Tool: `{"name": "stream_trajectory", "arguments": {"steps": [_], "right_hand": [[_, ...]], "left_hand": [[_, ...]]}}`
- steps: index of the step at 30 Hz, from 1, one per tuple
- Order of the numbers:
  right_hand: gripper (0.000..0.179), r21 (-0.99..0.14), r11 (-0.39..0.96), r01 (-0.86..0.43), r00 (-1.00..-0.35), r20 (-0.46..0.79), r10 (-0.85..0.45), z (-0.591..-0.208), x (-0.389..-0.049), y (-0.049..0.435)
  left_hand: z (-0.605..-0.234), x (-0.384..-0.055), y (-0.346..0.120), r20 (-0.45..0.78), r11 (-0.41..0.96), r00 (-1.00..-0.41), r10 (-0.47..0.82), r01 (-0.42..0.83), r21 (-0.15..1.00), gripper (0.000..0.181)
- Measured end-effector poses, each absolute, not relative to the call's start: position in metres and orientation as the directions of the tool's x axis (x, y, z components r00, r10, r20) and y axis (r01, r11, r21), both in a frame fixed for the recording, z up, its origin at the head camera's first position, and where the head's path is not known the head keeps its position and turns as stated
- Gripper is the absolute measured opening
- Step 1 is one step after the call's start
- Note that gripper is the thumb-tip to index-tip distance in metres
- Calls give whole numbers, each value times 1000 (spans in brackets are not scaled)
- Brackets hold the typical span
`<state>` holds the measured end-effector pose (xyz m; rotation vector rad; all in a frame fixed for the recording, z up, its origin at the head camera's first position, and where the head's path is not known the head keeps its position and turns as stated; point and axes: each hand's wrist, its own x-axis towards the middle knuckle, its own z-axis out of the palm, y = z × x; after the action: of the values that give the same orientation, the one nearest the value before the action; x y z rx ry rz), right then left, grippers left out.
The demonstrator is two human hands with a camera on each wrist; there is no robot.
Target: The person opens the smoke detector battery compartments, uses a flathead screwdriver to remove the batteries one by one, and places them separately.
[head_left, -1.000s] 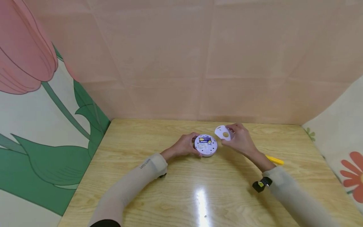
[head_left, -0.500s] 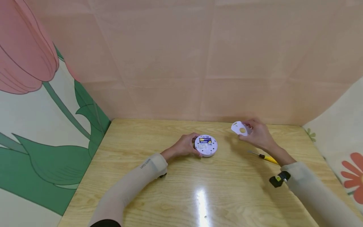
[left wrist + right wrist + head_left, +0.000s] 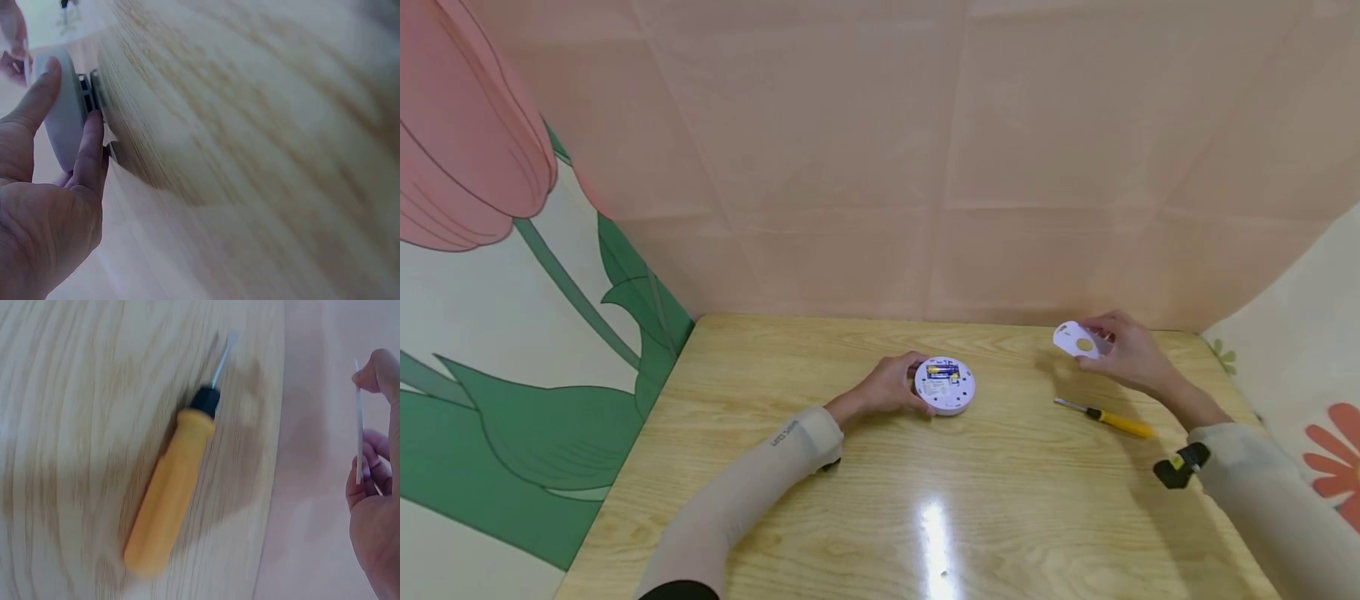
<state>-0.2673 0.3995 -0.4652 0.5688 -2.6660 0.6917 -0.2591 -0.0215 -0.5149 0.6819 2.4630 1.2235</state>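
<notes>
Wood-grain surface (image 3: 820, 533) spans the lower frame! Left hand (image 3: 889, 386) at centre, curled around a round white device (image 3: 947, 400); right hand (image 3: 1131, 354) at centre right, pinching. A yellow screwdriver (image 3: 1122, 422) lies just below, right of centre. Pinched above it: a thin white plate (image 3: 1066, 337). Mid-frame, blue-and-gold batteries (image 3: 943, 371) sit in the device.

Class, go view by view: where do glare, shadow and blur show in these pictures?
Head view: a bright streak of glare on the table, soft shadows below the right hand; left wrist view: the table's grain smeared and washed out; right wrist view: screwdriver slightly blurred, with shadow beside it.
</notes>
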Motion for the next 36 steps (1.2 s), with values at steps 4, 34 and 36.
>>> {"name": "stream_trajectory", "arguments": {"steps": [4, 34, 36], "right_hand": [[58, -403, 807, -431, -884, 369, -288, -466, -266, 415], [65, -329, 894, -305, -950, 168, -263, -512, -262, 512], [69, -324, 898, -298, -953, 147, -263, -514, -262, 514]], "left_hand": [[-515, -259, -22, -58, 515, -839, 541, 276, 811, 94], [-514, -260, -23, -66, 528, -830, 554, 289, 799, 97], [-514, -260, -22, -69, 530, -829, 555, 288, 797, 98]]}}
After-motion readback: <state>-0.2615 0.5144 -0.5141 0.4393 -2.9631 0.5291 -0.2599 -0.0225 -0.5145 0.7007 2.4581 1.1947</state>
